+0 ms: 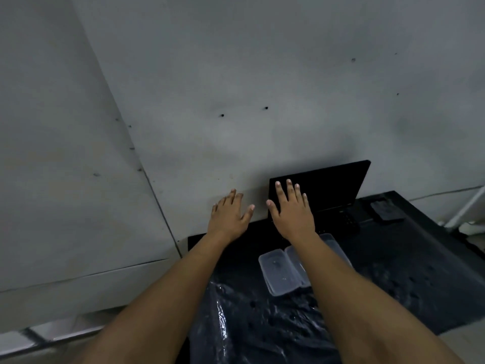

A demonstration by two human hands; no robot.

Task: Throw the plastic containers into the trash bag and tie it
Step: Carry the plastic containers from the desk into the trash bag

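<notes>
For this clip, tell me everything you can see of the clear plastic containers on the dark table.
The plastic containers are clear, shallow, rectangular tubs with rounded corners and raised rims, looking like thin translucent plastic. At least two lie side by side, open side up and apparently empty, on the black table, just beyond the glossy black trash bag. The right forearm crosses over the right-hand one and hides much of it, so the count is uncertain. Neither the left hand nor the right hand touches them.

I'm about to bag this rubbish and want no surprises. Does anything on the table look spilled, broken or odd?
Nothing looks spilled or broken. The clear containers lie side by side on the table, empty as far as shows. The trash bag lies crumpled in front of them. Both hands hover open, holding nothing.
</notes>
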